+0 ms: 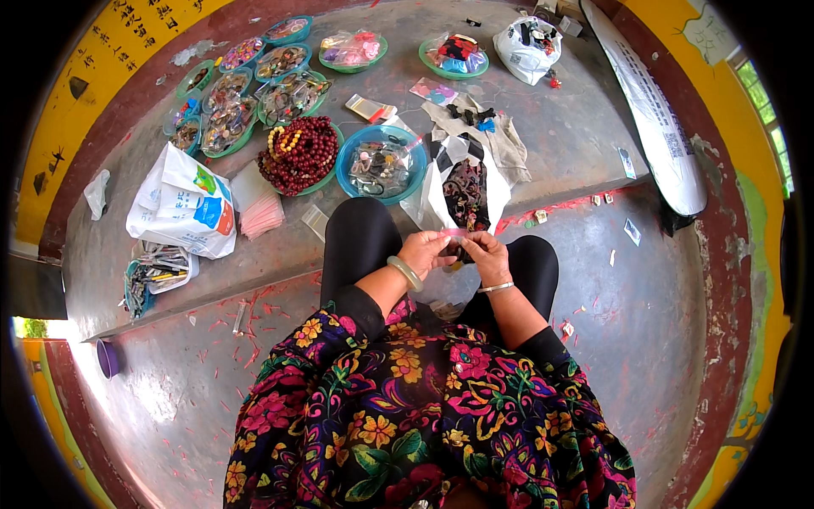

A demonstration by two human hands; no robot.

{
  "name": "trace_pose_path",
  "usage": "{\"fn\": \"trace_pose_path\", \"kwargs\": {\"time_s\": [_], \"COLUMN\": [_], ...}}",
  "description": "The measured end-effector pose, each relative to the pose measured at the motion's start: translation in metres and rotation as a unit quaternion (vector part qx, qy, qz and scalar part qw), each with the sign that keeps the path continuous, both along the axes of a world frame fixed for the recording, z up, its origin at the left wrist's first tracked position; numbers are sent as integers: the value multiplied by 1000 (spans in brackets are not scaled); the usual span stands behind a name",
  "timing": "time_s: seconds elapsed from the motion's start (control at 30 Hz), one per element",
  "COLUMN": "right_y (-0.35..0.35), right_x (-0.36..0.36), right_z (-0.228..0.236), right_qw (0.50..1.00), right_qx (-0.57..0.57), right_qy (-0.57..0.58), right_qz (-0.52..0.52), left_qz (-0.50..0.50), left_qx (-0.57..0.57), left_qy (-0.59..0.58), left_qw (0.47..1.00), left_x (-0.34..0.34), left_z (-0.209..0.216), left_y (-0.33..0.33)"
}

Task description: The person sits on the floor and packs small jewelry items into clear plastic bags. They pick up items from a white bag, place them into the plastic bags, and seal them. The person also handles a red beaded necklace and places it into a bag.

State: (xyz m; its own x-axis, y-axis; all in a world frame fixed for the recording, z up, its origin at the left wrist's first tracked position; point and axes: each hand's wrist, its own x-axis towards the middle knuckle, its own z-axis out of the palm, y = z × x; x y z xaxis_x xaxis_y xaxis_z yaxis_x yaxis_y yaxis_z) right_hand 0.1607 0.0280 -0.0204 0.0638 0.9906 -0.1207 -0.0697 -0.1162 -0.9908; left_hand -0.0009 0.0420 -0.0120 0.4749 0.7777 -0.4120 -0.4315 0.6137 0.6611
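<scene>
Above my lap, my left hand (422, 254) and my right hand (487, 257) meet fingertip to fingertip. Both pinch a small pink strip (455, 232); its exact kind is too small to tell. Something dark shows just under the fingers, partly hidden by them. Right beyond my hands, an open white bag (436, 200) holds dark patterned pieces (465, 192). To its left stands a blue basin (346, 171) with small clear packets (380, 167) in it. A bundle of pale pink strips (261, 216) lies farther left.
Dark red beads (298, 157) fill a green basin beside the blue one. Several more basins of small goods stand at the far left, near a white plastic bag (185, 202) and a tray of tools (170, 270). Beige cloth (500, 144) lies ahead; a long white board (649, 102) leans at right.
</scene>
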Motion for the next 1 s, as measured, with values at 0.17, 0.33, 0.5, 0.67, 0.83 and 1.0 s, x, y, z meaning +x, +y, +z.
{"fn": "trace_pose_path", "kwargs": {"time_s": [0.17, 0.33, 0.5, 0.67, 0.83, 1.0], "right_y": [0, -2, -4, -3, 0, -2], "right_x": [1, 1, -2, -2, 0, -1], "right_z": [-4, -3, 0, 4, 2, -2], "right_qw": [999, 999, 997, 999, 997, 999], "right_qx": [27, 34, 73, 38, -28, 33], "right_qy": [4, 3, 11, 9, 75, 38], "right_qz": [22, 16, 27, 20, 15, 13], "left_qz": [1, 31, 65, 52, 47, 34], "left_qx": [1, -7, -33, -22, -10, 6], "left_qy": [-21, -6, 21, -44, -91, -68], "left_qw": [1000, 999, 997, 997, 995, 997], "left_x": [-1, 0, -3, -5, -5, -4], "left_z": [0, 3, 1, 0, 12, 13], "left_y": [2, 0, 2, 3, 2, 2]}}
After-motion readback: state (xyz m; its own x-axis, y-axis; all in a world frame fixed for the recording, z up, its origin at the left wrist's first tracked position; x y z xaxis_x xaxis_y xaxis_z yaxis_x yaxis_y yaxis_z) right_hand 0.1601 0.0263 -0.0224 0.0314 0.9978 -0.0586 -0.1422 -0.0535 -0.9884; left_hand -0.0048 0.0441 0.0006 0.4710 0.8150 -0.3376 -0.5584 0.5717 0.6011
